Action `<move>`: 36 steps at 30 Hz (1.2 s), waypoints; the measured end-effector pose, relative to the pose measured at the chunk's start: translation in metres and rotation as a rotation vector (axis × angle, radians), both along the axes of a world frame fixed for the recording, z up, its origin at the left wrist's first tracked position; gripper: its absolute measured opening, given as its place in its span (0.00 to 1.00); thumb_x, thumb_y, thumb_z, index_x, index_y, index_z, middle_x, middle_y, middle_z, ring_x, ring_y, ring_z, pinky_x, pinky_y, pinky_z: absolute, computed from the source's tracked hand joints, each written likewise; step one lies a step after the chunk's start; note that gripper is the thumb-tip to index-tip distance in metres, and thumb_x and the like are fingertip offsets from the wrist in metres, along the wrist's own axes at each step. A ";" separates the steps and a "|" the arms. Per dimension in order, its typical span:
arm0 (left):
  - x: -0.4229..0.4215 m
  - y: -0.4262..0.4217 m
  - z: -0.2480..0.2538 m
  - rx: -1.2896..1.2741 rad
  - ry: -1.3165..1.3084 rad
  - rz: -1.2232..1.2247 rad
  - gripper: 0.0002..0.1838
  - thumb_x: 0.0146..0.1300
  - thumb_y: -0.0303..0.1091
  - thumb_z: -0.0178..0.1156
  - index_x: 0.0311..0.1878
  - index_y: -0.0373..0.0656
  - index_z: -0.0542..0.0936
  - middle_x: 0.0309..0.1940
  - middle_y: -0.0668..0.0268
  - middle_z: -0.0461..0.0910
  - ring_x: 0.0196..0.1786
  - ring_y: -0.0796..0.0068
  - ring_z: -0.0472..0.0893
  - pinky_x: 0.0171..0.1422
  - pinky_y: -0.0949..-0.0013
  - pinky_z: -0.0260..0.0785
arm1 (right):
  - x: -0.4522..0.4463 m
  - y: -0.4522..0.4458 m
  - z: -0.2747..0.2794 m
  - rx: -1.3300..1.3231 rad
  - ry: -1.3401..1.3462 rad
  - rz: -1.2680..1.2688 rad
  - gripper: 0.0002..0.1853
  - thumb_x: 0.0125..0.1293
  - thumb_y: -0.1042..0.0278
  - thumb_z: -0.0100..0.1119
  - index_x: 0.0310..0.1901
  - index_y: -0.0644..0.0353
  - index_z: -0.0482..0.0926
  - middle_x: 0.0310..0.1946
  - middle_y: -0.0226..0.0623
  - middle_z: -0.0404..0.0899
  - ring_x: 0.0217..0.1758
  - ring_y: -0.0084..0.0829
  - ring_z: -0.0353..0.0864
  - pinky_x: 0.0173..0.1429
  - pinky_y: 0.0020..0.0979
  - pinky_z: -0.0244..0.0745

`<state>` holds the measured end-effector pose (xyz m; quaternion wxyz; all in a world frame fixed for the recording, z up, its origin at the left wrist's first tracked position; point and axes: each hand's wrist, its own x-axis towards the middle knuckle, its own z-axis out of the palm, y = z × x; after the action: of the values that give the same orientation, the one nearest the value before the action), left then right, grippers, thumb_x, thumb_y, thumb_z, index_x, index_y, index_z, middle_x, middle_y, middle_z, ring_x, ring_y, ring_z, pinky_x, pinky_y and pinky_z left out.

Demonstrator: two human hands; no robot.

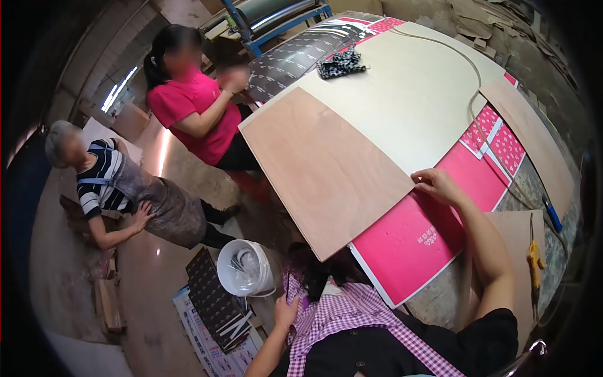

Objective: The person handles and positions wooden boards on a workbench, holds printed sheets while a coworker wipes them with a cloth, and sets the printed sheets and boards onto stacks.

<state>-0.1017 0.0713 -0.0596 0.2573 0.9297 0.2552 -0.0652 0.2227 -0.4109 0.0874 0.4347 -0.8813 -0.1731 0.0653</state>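
My right hand (pixel 436 185) is at the near corner of a thin brown wooden board (pixel 326 166), its fingers bent together on the board's corner. The board lies partly over a large cream sheet (pixel 402 88), with pink printed sheets (pixel 414 239) beneath. Low in the view, my left hand (pixel 286 313) is closed beside the purple checked apron (pixel 339 314), near a dark, thin item that I cannot make out. A dark checked cloth (pixel 341 63) lies crumpled on the cream sheet.
Two people stand at the left, one in a pink shirt (pixel 188 107), one in a striped shirt. A white bucket (pixel 246 269) stands below the board. A hose (pixel 471 69), a yellow-handled tool (pixel 535 264) and a blue-handled tool (pixel 553 217) lie at the right.
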 end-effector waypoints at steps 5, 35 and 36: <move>0.002 -0.001 0.001 0.042 -0.010 -0.023 0.29 0.57 0.51 0.59 0.52 0.34 0.75 0.47 0.46 0.75 0.52 0.48 0.74 0.57 0.57 0.67 | 0.002 -0.001 0.004 0.002 0.064 0.011 0.16 0.60 0.68 0.62 0.50 0.62 0.78 0.40 0.43 0.82 0.42 0.33 0.82 0.47 0.30 0.75; 0.074 0.033 -0.062 -0.040 0.187 0.198 0.33 0.50 0.48 0.60 0.59 0.42 0.72 0.55 0.47 0.73 0.58 0.51 0.74 0.62 0.57 0.66 | 0.010 0.001 -0.018 0.111 0.091 -0.090 0.11 0.60 0.77 0.58 0.45 0.66 0.80 0.37 0.36 0.83 0.40 0.24 0.80 0.47 0.25 0.74; 0.076 0.031 -0.055 -0.049 0.216 0.209 0.33 0.51 0.49 0.60 0.60 0.43 0.72 0.56 0.47 0.72 0.58 0.50 0.73 0.62 0.56 0.66 | 0.011 0.000 -0.021 0.139 0.116 -0.094 0.10 0.60 0.78 0.57 0.44 0.66 0.80 0.37 0.35 0.83 0.40 0.23 0.79 0.47 0.24 0.74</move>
<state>-0.0261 0.1019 -0.1144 0.2564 0.8791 0.3750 -0.1442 0.2339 -0.4113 0.0666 0.5065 -0.8511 -0.1104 0.0835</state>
